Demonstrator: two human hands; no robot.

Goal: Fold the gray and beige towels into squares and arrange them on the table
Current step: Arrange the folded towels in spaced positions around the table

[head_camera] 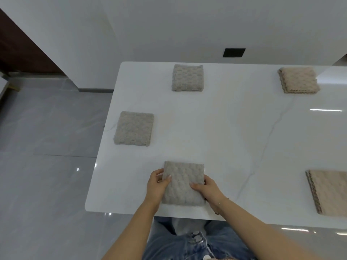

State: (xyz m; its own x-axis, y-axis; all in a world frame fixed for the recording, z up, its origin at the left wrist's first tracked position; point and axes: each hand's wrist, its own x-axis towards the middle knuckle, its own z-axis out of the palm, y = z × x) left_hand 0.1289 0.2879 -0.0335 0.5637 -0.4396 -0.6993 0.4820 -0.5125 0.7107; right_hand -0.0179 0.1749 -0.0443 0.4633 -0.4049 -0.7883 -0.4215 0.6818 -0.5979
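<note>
Squaring up the near gray towel at the table's front edge.

On my white table, the folded gray towel looks soft, light and thick, likely to spring open; my left hand and right hand pinch its side edges, thumbs on top. I'd hold both sides together.

Grey tiled floor, white wall (black square plate low down), dark wooden panel.
</note>
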